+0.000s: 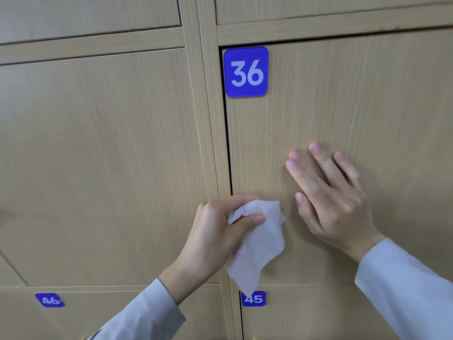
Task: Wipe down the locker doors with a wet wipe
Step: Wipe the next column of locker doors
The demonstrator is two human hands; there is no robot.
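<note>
A light wood locker door (343, 99) carries a blue tag "36" (245, 71) at its top left corner. My left hand (215, 236) grips a crumpled white wet wipe (259, 244) near the door's lower left edge, and most of the wipe hangs down loose. My right hand (328, 197) lies flat on the same door, fingers straight and spread, pointing up and left. A dark gap runs along the door's left and top edges.
Another wood door (98, 155) fills the left side. Below are doors tagged "46" (49, 300) and "45" (253, 299). A vertical frame strip (208, 106) separates the two columns. More doors run across the top.
</note>
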